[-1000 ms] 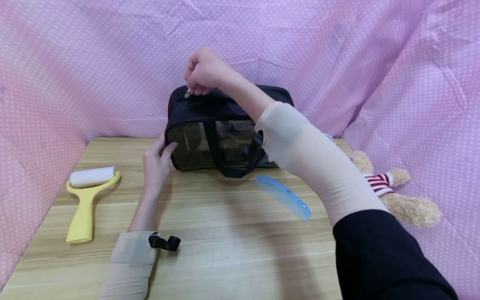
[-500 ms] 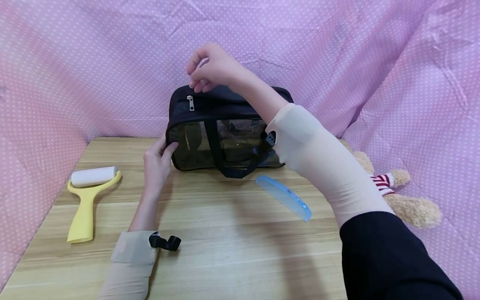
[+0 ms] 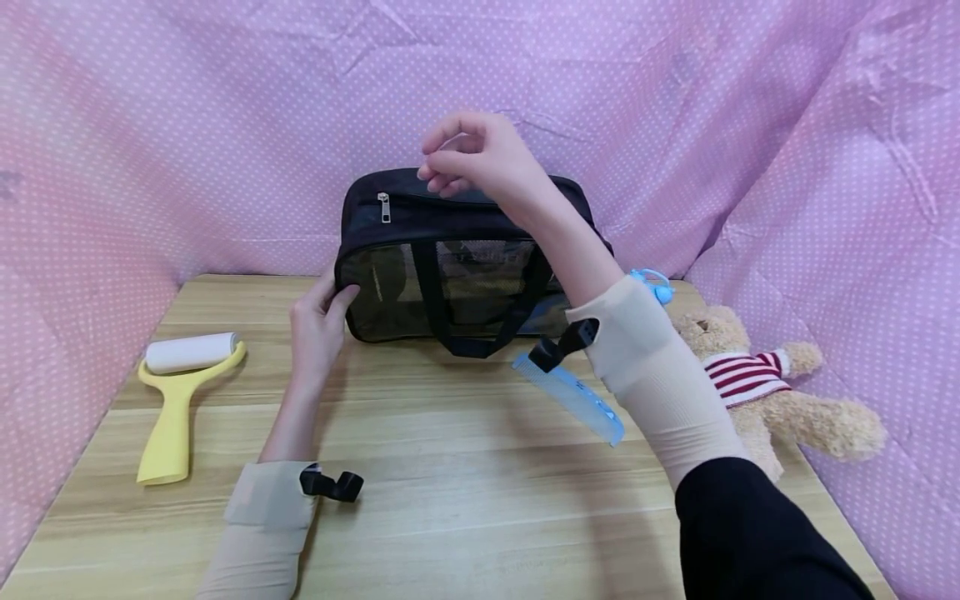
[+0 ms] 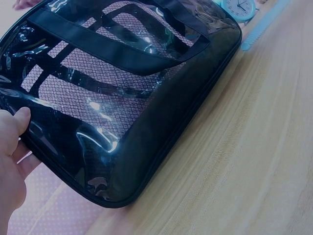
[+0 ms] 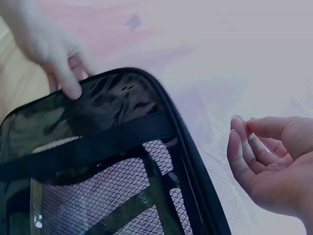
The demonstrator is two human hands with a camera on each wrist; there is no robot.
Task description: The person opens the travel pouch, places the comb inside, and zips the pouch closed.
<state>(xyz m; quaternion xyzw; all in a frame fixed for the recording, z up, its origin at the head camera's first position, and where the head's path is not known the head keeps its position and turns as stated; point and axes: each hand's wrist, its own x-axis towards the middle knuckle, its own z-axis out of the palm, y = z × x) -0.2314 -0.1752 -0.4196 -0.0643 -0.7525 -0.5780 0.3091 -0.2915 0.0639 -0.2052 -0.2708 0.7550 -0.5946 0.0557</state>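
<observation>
A black bag (image 3: 382, 229) with clear front panels, mesh and a dark strap handle (image 3: 471, 346) stands upright at the back of the table. My left hand (image 3: 318, 329) grips its left edge, thumb on the front and fingers behind, as the left wrist view also shows. On the bag's top, near the left end, lies a metal zipper pull (image 3: 386, 208). My right hand (image 3: 487, 162) hovers above the top, fingers loosely bent with nothing between them; in the right wrist view it is apart from the bag.
A blue comb (image 3: 573, 398) lies before the bag. To the right are a teddy bear (image 3: 742, 379) in a striped shirt and a light blue alarm clock (image 4: 238, 7), partly behind my right arm in the head view. A yellow-handled lint roller (image 3: 172, 417) lies at left.
My right hand has let go of the zipper pull and moved right, away from it. The pull now hangs toward the front. My left hand keeps its grip on the bag.
</observation>
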